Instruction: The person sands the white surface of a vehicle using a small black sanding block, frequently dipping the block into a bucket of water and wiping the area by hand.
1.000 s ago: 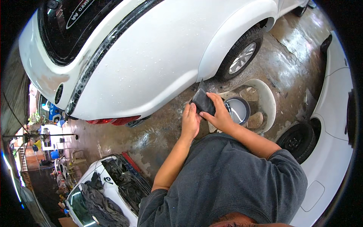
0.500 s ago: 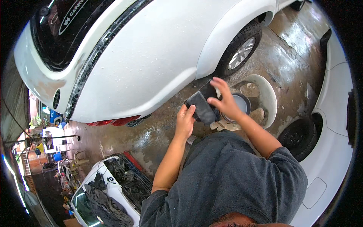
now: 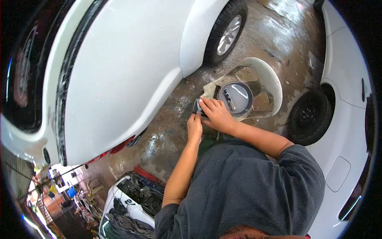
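A dark grey sheet that looks like sandpaper [image 3: 195, 106] is folded small between my hands, with a lighter grey piece against it. My left hand [image 3: 194, 129] grips it from below, fingers closed at its near edge. From the right, my right hand [image 3: 217, 114] presses over its top with bent fingers, hiding most of it. Just beyond that hand sits a round dark bucket [image 3: 250, 106] of greyish liquid, which shows bright reflections. The bucket rests on a worn white plastic chair [image 3: 275, 83] with a curved back.
A white car's wet side panel [image 3: 123, 59] and rear wheel [image 3: 227, 36] stand at the left. Another pale car [image 3: 338, 159] with a black wheel [image 3: 309, 115] flanks the right. Wet concrete floor [image 3: 159, 139] lies between. Behind at lower left is a white car with an open engine bay [image 3: 141, 195].
The sheet, spread out earlier, is now folded between both hands. My right hand has closed onto it from an open pose. The view has shifted, uncovering more of the bucket.
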